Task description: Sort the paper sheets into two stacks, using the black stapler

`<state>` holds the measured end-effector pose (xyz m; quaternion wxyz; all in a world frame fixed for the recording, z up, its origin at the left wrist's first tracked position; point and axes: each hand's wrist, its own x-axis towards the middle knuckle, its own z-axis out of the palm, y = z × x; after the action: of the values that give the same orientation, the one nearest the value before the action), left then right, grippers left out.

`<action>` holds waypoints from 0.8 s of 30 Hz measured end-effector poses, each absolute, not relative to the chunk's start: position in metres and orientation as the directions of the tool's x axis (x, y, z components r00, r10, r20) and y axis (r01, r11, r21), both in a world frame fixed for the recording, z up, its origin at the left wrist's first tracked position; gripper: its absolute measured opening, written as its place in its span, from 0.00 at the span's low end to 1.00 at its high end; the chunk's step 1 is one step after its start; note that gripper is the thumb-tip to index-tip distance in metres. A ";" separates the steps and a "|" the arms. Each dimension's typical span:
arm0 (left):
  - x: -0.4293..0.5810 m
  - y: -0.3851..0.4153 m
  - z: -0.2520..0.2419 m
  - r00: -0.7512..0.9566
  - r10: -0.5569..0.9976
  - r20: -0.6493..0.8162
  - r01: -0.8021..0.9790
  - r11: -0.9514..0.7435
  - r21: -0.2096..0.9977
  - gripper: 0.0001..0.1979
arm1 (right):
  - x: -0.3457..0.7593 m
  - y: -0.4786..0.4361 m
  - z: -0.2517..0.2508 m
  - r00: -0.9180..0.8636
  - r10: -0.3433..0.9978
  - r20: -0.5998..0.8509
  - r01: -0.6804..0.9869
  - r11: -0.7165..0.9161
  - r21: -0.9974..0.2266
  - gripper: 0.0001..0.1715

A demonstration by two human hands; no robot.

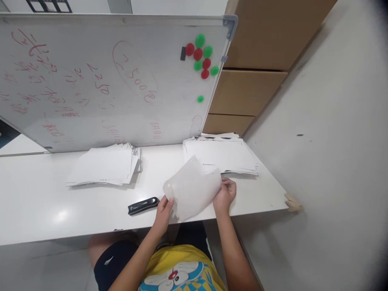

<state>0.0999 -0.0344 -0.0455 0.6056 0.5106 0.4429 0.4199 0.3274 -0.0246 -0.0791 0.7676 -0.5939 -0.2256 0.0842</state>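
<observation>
Between my two hands is a thin, whitish, translucent sheet (194,190), curved and lifted above the front edge of the desk; whether it is paper or a plastic sleeve I cannot make out. My left hand (164,212) pinches its lower left side, thumb on top. At its right side my right hand (224,195) grips the edge with curled fingers. A black stapler (143,205) lies on the desk just left of my left hand. Behind the sheet, partly covered by it, is a stack of white papers (224,155).
Another paper stack (103,165) lies on the left of the white desk (33,198). A whiteboard (91,81) with red writing and round red and green magnets stands along the back. Cardboard boxes (245,91) are stacked behind it, and a wall (330,153) bounds the right.
</observation>
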 end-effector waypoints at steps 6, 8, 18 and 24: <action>0.109 -0.025 -0.046 0.303 0.952 -0.041 0.092 0.014 0.996 0.25 | 0.309 -0.009 -0.069 0.865 0.434 0.252 0.131 0.289 -0.948 0.06; 0.105 -0.027 -0.038 0.339 0.941 0.004 0.157 -0.061 0.986 0.21 | 0.310 -0.014 -0.065 0.837 0.483 0.256 0.131 0.279 -0.952 0.12; 0.089 -0.037 -0.043 0.357 0.928 0.101 0.229 -0.192 0.954 0.15 | 0.337 -0.049 -0.066 0.352 0.934 0.065 0.046 0.052 -0.998 0.22; 0.088 -0.046 -0.042 0.242 0.965 0.101 0.364 -0.187 0.912 0.14 | 0.344 -0.063 -0.070 0.336 0.940 -0.061 0.068 -0.089 -0.994 0.25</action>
<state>0.0880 -0.0458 -0.0416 0.4058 0.6755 0.4919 0.3702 0.3436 -0.0626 -0.0696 0.5370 -0.6162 -0.4091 0.4057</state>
